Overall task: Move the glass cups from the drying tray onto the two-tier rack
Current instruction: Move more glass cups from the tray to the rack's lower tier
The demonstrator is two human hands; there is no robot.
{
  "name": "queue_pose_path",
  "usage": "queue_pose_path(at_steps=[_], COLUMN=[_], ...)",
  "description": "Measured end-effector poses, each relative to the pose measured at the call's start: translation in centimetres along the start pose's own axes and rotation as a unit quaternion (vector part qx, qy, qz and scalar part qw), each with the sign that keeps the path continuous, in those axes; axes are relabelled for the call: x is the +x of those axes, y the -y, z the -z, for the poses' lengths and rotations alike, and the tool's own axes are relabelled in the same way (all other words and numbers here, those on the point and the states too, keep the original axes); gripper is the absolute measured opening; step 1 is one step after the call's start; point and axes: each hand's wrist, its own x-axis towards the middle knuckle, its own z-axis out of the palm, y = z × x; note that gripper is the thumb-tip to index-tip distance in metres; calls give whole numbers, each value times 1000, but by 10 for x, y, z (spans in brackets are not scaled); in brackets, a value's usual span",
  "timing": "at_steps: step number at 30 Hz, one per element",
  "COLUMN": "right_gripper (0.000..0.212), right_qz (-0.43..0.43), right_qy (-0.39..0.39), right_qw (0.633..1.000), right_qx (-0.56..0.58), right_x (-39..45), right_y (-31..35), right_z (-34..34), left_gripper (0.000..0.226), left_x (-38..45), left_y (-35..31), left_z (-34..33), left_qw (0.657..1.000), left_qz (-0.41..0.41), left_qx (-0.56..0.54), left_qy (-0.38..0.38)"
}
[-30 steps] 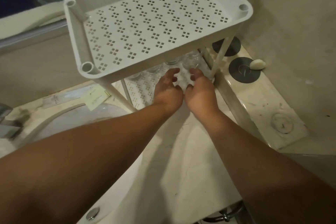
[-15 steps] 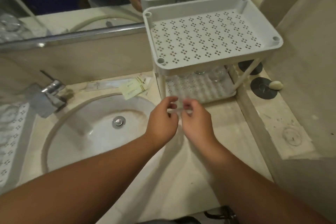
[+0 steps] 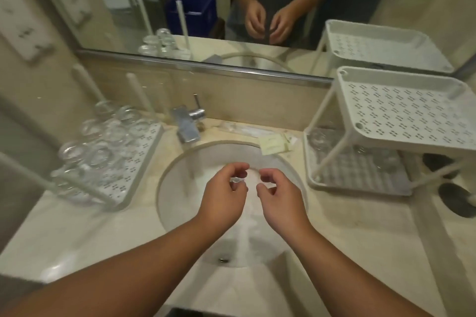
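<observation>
Hands hovered over the sink [image 3: 180, 188], the left hand [image 3: 226, 193] and right hand [image 3: 279, 194] close together, fingers loosely curled and holding nothing. Glass cups [image 3: 103, 141] crowded the drying tray [image 3: 144, 152] on the bench; a few stood on the rack [image 3: 401, 121]'s lower tier, probably because it filled first.

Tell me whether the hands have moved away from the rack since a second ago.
Yes. The left hand and right hand have drawn back out from under the two-tier rack and now hover over the sink, leftward toward the drying tray.
</observation>
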Motion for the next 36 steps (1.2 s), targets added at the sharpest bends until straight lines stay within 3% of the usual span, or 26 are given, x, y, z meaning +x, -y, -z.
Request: queue_pose_path(at_steps=[17,22,31,36], right_gripper=[29,29,32,35], right_qz=[136,174,199,191], right_qy=[93,106,132,163], right_qw=[986,979,967,956], right_qx=[-14,-21,-94,-150], right_x=[-15,-13,5,19], right_y=[152,178,195,195], right_z=[-174,-210,-248,-264], left_gripper=[39,43,39,42], left_x=[-34,-37,-19,-6], left_y=[30,46,99,128], left_z=[238,287,334,339], left_qw=[978,969,957,955], left_qz=[-47,-83,-23,28], left_qx=[-64,-17,34,148], left_qy=[-195,-231,-288,-254])
